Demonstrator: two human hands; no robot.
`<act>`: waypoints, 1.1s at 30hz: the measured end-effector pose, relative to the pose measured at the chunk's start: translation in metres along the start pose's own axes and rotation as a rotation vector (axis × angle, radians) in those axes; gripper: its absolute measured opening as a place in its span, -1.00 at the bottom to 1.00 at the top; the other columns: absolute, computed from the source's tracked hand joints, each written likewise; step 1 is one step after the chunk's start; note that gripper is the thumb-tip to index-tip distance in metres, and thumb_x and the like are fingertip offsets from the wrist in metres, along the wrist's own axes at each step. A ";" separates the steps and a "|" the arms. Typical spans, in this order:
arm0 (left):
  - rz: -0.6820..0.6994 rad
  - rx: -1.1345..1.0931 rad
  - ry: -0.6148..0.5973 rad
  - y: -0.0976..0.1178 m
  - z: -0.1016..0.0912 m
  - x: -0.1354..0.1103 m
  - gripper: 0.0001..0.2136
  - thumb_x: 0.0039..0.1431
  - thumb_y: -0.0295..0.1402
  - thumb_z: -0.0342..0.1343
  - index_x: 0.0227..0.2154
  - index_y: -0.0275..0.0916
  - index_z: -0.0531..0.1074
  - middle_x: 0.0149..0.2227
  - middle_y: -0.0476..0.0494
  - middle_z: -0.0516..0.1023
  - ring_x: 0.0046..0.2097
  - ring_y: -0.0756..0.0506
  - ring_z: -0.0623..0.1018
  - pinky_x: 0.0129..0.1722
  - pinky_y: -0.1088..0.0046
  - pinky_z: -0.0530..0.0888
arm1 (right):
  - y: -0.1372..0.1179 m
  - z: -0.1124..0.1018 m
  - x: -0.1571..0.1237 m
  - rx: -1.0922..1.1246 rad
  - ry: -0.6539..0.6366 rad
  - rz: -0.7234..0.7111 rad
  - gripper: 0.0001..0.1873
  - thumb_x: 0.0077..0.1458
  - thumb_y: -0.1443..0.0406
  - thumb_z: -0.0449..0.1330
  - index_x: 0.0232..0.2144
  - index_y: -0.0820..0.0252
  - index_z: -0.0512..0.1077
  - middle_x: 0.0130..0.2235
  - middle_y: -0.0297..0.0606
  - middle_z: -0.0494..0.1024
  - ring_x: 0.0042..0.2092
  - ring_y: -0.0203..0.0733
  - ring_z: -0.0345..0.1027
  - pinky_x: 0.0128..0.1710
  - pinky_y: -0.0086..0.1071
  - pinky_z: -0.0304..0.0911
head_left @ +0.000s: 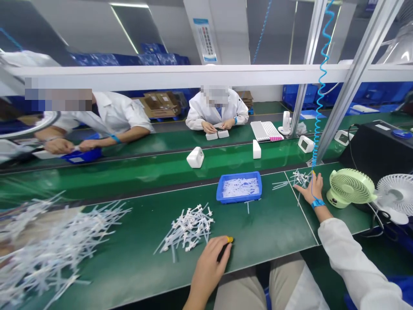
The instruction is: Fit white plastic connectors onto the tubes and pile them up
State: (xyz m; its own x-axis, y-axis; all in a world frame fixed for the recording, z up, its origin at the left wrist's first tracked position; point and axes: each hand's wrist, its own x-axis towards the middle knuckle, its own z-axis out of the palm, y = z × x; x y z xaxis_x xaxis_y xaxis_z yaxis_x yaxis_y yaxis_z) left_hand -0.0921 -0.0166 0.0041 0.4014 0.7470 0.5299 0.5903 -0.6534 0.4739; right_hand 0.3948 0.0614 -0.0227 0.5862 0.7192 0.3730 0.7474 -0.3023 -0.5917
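Note:
My right hand [313,189] is stretched over the far right of the green bench, thumb and fingers spread. Beside its fingertips lies a small cluster of thin white strips with small white ends [300,177]. A blue strap circles that wrist. Near the front edge, my left hand [211,262] is curled, thumb tip close to the yellow-capped fingertip; nothing shows between them. Just beyond it lies a heap of similar strips [192,226]. A blue tray [222,200] of white strips stands between the hands, one loose strip [248,207] in front of it.
A large strip pile [54,245] covers the bench's left. Green [350,187] and white [396,196] fans stand right, beside a black box [377,146]. White housings [195,157] sit on the green conveyor [145,161]. Two people work opposite. A blue coiled cord [319,94] hangs near my right hand.

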 end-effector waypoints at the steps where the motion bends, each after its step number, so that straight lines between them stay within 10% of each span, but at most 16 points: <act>1: -0.003 -0.002 -0.001 -0.001 0.000 0.000 -0.83 0.51 -0.28 0.06 -0.10 -0.10 0.55 -0.12 -0.16 0.68 -0.09 -0.23 0.69 -0.06 0.21 0.70 | -0.001 0.001 0.003 0.009 -0.004 -0.002 0.39 -0.08 -0.45 0.27 0.43 0.44 0.05 0.46 0.54 -0.03 0.47 0.64 -0.17 0.37 0.38 -0.11; 9: -0.120 0.073 0.117 0.011 0.003 -0.010 -0.80 0.52 -0.37 0.02 0.02 -0.17 0.53 -0.01 -0.22 0.65 0.05 -0.21 0.65 0.11 0.20 0.63 | 0.003 -0.015 -0.001 0.047 0.162 -0.132 0.19 0.09 -0.37 0.20 0.36 0.49 0.16 0.23 0.45 0.33 0.27 0.55 0.20 0.26 0.37 0.07; 14: -0.217 0.254 0.286 -0.021 -0.030 0.008 -0.73 0.53 -0.33 0.01 0.17 -0.21 0.43 0.16 -0.32 0.56 0.22 -0.28 0.53 0.28 0.04 0.48 | 0.007 -0.015 0.007 0.084 0.176 -0.145 0.25 0.02 -0.46 0.18 0.34 0.45 0.26 0.18 0.45 0.40 0.23 0.60 0.26 0.23 0.28 0.14; 19: -0.304 0.354 -0.008 -0.069 -0.061 0.051 -0.41 0.37 -0.06 0.25 0.33 -0.22 0.33 0.37 -0.36 0.38 0.42 -0.41 0.31 0.43 -0.10 0.27 | -0.005 -0.017 0.005 0.048 0.119 -0.166 0.33 0.01 -0.50 0.07 0.32 0.60 0.28 0.15 0.53 0.41 0.22 0.60 0.29 0.20 0.24 0.18; 24: -0.324 0.401 -0.337 -0.089 -0.040 0.064 -0.42 0.31 -0.06 0.33 0.31 -0.11 0.40 0.46 -0.27 0.30 0.48 -0.45 0.22 0.45 -0.17 0.19 | -0.006 -0.020 0.002 0.063 0.105 -0.171 0.25 0.05 -0.46 0.06 0.30 0.55 0.31 0.10 0.39 0.46 0.19 0.55 0.30 0.23 0.29 0.17; 33: -0.407 0.384 -0.220 -0.115 -0.056 0.050 -0.44 0.41 -0.09 0.18 0.34 -0.24 0.33 0.44 -0.36 0.31 0.44 -0.34 0.29 0.46 0.00 0.22 | 0.013 -0.033 -0.028 0.106 0.148 -0.155 0.10 0.15 -0.37 0.11 0.31 0.46 0.36 0.09 0.40 0.48 0.17 0.53 0.36 0.17 0.21 0.22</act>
State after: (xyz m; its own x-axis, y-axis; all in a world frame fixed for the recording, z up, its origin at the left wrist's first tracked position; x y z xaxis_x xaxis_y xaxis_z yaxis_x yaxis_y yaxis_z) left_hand -0.1784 0.0893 0.0155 0.2010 0.9626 0.1819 0.9215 -0.2487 0.2982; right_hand 0.3981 0.0164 -0.0170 0.5127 0.6499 0.5611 0.7993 -0.1225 -0.5884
